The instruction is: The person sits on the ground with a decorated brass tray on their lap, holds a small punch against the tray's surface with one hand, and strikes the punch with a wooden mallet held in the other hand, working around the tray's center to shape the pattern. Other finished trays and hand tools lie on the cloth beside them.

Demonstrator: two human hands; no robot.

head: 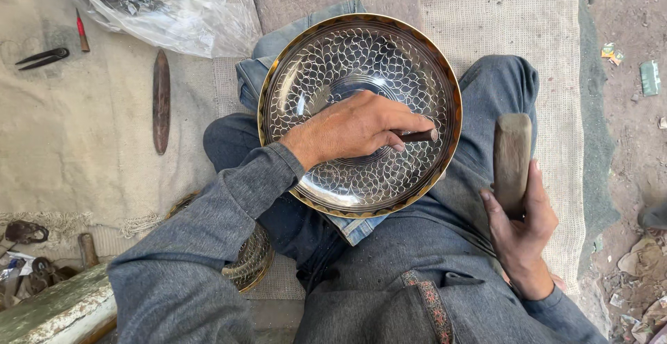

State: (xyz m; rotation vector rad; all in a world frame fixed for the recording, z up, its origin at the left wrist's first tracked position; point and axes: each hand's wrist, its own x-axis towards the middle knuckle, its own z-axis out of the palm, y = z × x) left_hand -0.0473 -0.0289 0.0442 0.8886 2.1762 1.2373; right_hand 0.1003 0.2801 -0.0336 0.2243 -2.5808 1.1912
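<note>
Brass-rimmed round engraved dish [360,115] on lap: left hand [354,128] pins thin dark chisel [417,136] lying crosswise; right hand [521,226] grips upright wooden mallet [512,160] alongside.

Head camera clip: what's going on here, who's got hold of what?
A person sits cross-legged on a woven mat with a round metal plate resting on folded denim in their lap. The plate is dark with a scale-like pattern cut into it and a gold rim. The left hand lies on the plate and holds a thin chisel against its surface. The right hand grips a wooden mallet upright, off to the side and apart from the chisel. More tools lie on the cloth alongside.
</note>
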